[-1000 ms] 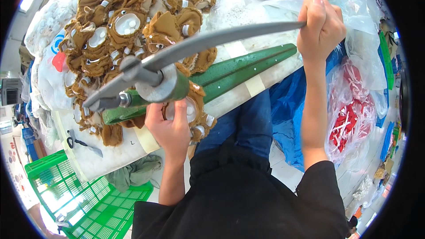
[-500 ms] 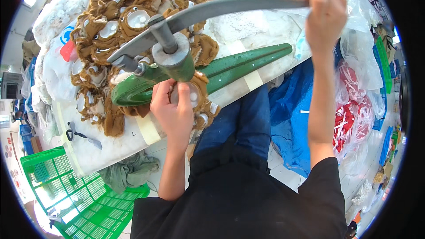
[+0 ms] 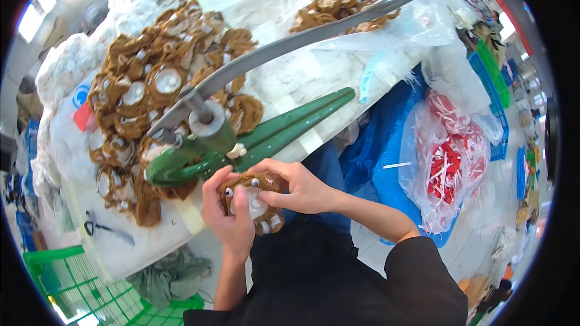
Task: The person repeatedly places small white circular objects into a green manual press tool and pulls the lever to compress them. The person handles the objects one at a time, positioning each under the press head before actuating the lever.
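A brown plush toy piece [image 3: 257,206] with small googly eyes and a round, pale disc is between my two hands, just in front of the press. My left hand [image 3: 228,220] grips its left side, thumb over the front by the disc. At its right edge, my right hand [image 3: 301,190] closes on the fabric with thumb and fingers. Behind them stands a green hand press [image 3: 212,136] on a long green base [image 3: 296,124]. Its grey lever [image 3: 302,36] slopes up to the right with no hand on it.
A heap of similar brown plush pieces [image 3: 166,54] covers the table's left side. More lie in a clear bag [image 3: 344,3] at the back. Black-handled scissors [image 3: 103,227] lie front left. A green crate [image 3: 90,293] and a bag of red and white pieces [image 3: 444,172] flank the table.
My right hand has let go of the lever and come down to the plush piece. My left hand has drawn the piece out from under the press toward me.
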